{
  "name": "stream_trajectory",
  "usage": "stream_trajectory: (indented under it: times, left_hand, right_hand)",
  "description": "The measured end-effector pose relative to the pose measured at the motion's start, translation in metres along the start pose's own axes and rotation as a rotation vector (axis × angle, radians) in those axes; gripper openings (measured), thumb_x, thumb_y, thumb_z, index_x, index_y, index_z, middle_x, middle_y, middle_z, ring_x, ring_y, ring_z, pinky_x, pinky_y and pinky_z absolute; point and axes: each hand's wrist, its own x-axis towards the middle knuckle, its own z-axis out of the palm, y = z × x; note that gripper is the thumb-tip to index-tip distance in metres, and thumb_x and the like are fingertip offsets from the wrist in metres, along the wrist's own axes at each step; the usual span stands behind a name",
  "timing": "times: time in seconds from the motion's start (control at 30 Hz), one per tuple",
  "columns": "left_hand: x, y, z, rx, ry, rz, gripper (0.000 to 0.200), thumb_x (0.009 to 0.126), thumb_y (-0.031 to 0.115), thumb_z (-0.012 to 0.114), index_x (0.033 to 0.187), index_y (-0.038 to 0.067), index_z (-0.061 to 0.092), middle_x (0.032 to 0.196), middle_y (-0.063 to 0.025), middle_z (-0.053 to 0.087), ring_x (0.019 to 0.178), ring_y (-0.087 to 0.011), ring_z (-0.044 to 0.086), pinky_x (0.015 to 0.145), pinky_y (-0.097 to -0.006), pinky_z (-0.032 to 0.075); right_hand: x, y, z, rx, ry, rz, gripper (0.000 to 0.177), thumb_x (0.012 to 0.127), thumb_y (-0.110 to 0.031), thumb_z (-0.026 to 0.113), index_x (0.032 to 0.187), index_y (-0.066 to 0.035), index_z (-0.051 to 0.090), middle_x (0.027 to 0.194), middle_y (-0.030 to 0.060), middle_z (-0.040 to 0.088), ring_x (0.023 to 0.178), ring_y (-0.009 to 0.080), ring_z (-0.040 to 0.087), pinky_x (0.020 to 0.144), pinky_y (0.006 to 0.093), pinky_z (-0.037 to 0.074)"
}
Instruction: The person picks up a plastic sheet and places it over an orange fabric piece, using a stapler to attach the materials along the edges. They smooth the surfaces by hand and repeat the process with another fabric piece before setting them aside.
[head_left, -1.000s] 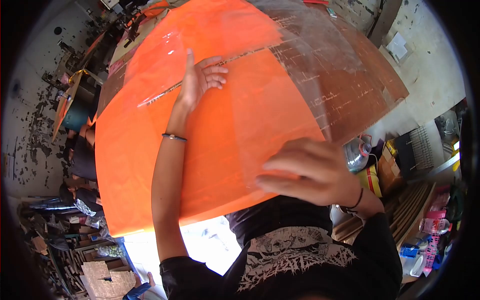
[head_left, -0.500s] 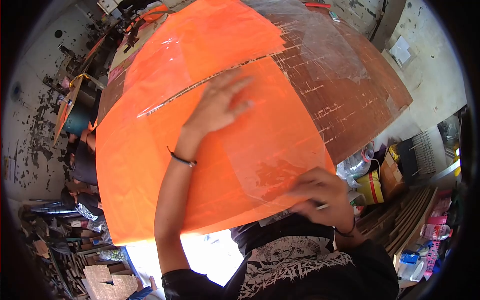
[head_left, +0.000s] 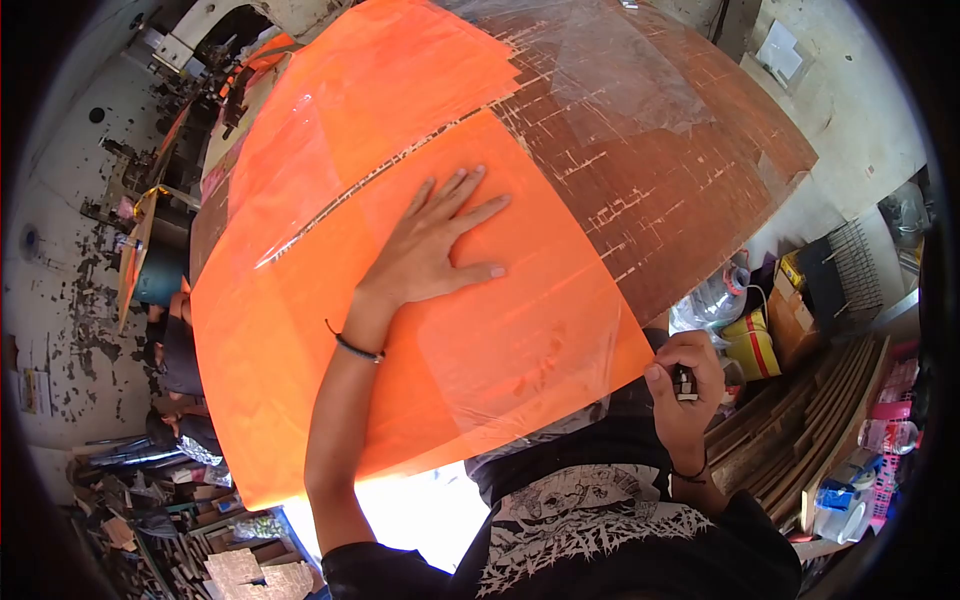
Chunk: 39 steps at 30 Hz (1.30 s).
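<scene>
My left hand [head_left: 430,245] lies flat, fingers spread, on a bright orange sheet [head_left: 290,370] that covers the near part of the table. A piece of clear plastic film [head_left: 530,365] lies over the orange sheet, beneath and to the right of that hand. At the sheet's near right corner is my right hand [head_left: 690,378], its fingers curled closed. A small dark and whitish object [head_left: 685,384] shows inside its grip; I cannot tell what it is. Beyond a narrow gap lies another orange sheet [head_left: 400,80].
The brown, scored tabletop [head_left: 590,190] shows at right, with more clear film [head_left: 630,80] on it. Wooden strips [head_left: 810,410] and a large clear bottle [head_left: 715,298] are below right. Sewing machines [head_left: 185,50] stand at far left, with people [head_left: 180,350] lower down.
My left hand has settled flat on the sheet with fingers spread. My right hand has moved right, to the sheet's corner. The view has shifted slightly.
</scene>
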Motion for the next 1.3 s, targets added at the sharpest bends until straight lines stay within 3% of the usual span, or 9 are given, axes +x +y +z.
stream_trajectory:
  times: [0.33, 0.43, 0.53, 0.73, 0.83, 0.97, 1.0, 1.13, 1.3]
  left_hand:
    - [-0.004, 0.008, 0.002, 0.017, 0.022, -0.07, 0.085, 0.078, 0.057, 0.063, 0.147, 0.021, 0.029, 0.156, -0.0134, 0.013, 0.144, -0.0297, 0.011, 0.117, -0.0484, 0.008]
    - [-0.003, 0.003, 0.003, 0.029, 0.025, -0.065, 0.086, 0.078, 0.059, 0.061, 0.147, 0.02, 0.028, 0.155, -0.0143, 0.013, 0.144, -0.0298, 0.011, 0.117, -0.0472, 0.008]
    - [-0.003, 0.0, 0.006, 0.046, 0.062, -0.108, 0.086, 0.078, 0.061, 0.06, 0.147, 0.02, 0.028, 0.155, -0.0148, 0.013, 0.144, -0.0297, 0.011, 0.117, -0.0461, 0.007]
    - [-0.01, -0.014, 0.004, 0.026, 0.069, -0.151, 0.087, 0.077, 0.058, 0.063, 0.147, 0.021, 0.029, 0.155, -0.0138, 0.013, 0.144, -0.0291, 0.011, 0.117, -0.0458, 0.007]
    - [-0.011, -0.019, 0.002, 0.028, 0.077, -0.129, 0.088, 0.076, 0.064, 0.061, 0.146, 0.022, 0.03, 0.155, -0.0137, 0.014, 0.144, -0.0279, 0.012, 0.118, -0.0455, 0.008]
    - [-0.011, -0.016, -0.001, 0.034, 0.083, -0.129, 0.086, 0.074, 0.057, 0.067, 0.145, 0.022, 0.033, 0.155, -0.0127, 0.017, 0.143, -0.0285, 0.014, 0.117, -0.047, 0.01]
    - [-0.011, -0.015, -0.001, 0.034, 0.079, -0.14, 0.085, 0.074, 0.057, 0.066, 0.144, 0.021, 0.034, 0.154, -0.0131, 0.019, 0.143, -0.0293, 0.016, 0.117, -0.0471, 0.012]
    - [0.002, -0.006, -0.019, 0.05, -0.023, -0.202, 0.082, 0.074, 0.059, 0.066, 0.141, 0.019, 0.04, 0.151, -0.0147, 0.026, 0.14, -0.0326, 0.022, 0.115, -0.0471, 0.017]
    - [0.027, -0.007, -0.018, 0.035, -0.05, -0.135, 0.087, 0.073, 0.064, 0.063, 0.142, 0.017, 0.038, 0.149, -0.0174, 0.026, 0.139, -0.0352, 0.021, 0.114, -0.046, 0.019]
  right_hand:
    - [0.051, -0.038, 0.01, -0.082, -0.41, 0.398, 0.05, 0.08, -0.015, 0.073, 0.122, 0.002, 0.051, 0.099, 0.0122, 0.064, 0.064, 0.0129, 0.059, 0.061, 0.0268, 0.048]
    - [0.036, -0.022, 0.027, 0.259, -0.411, 0.345, 0.052, 0.083, -0.015, 0.071, 0.126, 0.002, 0.047, 0.097, 0.01, 0.065, 0.058, 0.009, 0.056, 0.054, 0.0236, 0.047]
    - [0.048, -0.037, 0.03, 0.67, -0.549, 0.733, 0.055, 0.085, -0.011, 0.068, 0.131, 0.0, 0.041, 0.095, 0.0083, 0.066, 0.055, 0.0067, 0.054, 0.05, 0.019, 0.044]
    - [0.043, -0.032, 0.029, 0.578, -0.313, 0.567, 0.06, 0.085, -0.008, 0.068, 0.135, -0.003, 0.035, 0.096, 0.0103, 0.066, 0.053, 0.0036, 0.051, 0.045, 0.0177, 0.041]
    - [0.046, -0.032, 0.004, 0.733, -0.421, 0.593, 0.065, 0.083, -0.008, 0.069, 0.137, -0.004, 0.033, 0.093, 0.0097, 0.066, 0.053, 0.0021, 0.049, 0.044, 0.0172, 0.039]
    - [0.026, -0.015, -0.017, 0.378, -0.457, 0.63, 0.041, 0.081, -0.011, 0.072, 0.117, -0.002, 0.056, 0.08, 0.0032, 0.065, 0.054, 0.0021, 0.049, 0.046, 0.0157, 0.037]
    - [0.023, -0.018, -0.015, 0.282, -0.367, 0.602, 0.027, 0.082, -0.014, 0.072, 0.104, -0.001, 0.063, 0.079, 0.0002, 0.063, 0.056, 0.0017, 0.049, 0.049, 0.0168, 0.038]
    - [0.019, -0.02, -0.011, 0.147, -0.237, 0.731, 0.024, 0.085, -0.017, 0.069, 0.101, -0.001, 0.061, 0.078, 0.0005, 0.062, 0.062, 0.0029, 0.051, 0.055, 0.018, 0.04]
    - [0.018, -0.015, -0.001, 0.059, -0.195, 0.514, 0.026, 0.085, -0.019, 0.069, 0.1, 0.001, 0.061, 0.081, 0.0021, 0.063, 0.067, 0.0049, 0.052, 0.06, 0.0207, 0.043]
